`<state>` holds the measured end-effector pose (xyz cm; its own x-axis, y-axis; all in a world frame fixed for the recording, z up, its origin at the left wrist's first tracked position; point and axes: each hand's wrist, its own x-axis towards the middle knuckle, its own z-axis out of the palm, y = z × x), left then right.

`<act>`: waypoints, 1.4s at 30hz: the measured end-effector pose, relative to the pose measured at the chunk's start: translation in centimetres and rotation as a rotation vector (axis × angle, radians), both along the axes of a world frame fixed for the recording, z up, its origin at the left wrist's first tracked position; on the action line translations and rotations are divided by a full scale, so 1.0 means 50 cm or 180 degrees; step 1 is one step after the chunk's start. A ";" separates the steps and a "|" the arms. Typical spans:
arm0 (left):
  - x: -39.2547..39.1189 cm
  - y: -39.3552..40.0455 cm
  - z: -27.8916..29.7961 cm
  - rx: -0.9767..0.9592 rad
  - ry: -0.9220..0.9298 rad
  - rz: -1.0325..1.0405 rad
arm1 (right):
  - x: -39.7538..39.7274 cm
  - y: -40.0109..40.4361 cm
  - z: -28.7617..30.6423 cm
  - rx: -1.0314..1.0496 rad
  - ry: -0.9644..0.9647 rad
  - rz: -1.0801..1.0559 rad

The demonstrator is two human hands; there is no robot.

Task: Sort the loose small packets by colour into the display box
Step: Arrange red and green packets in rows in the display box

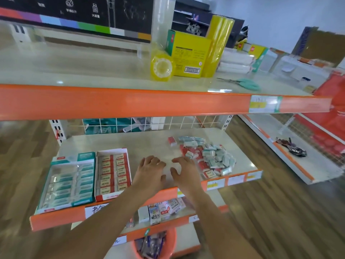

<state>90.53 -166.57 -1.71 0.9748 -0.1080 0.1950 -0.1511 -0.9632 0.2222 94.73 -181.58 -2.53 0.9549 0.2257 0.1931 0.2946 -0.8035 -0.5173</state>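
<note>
Both hands, left hand (151,170) and right hand (183,171), hover spread and empty; the near-right packet pile (207,157) overhangs the shelf edge (233,179) and could spill.

A: Lighting?
B: Bright, even, overhead. Pale glare patches on the upper shelf (78,71) well above the left hand (151,171); soft, faint shadows beneath both hands.

A: Image quality?
B: Soft throughout. Motion blur smears the floor and the frame edges. Wide-angle distortion bows the orange shelf edge (130,103). Background out of focus.
</note>
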 end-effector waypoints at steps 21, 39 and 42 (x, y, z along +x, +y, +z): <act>0.023 -0.020 -0.075 -0.0522 -0.0242 0.0266 | 0.018 -0.019 -0.046 -0.0460 0.0151 -0.0782; 0.019 -0.015 -0.089 -0.1068 -0.0373 0.0376 | 0.004 -0.030 -0.047 0.0614 0.0256 -0.0097; 0.023 -0.014 -0.092 -0.1114 -0.0344 0.0390 | -0.001 -0.028 -0.038 0.0578 0.0415 -0.0008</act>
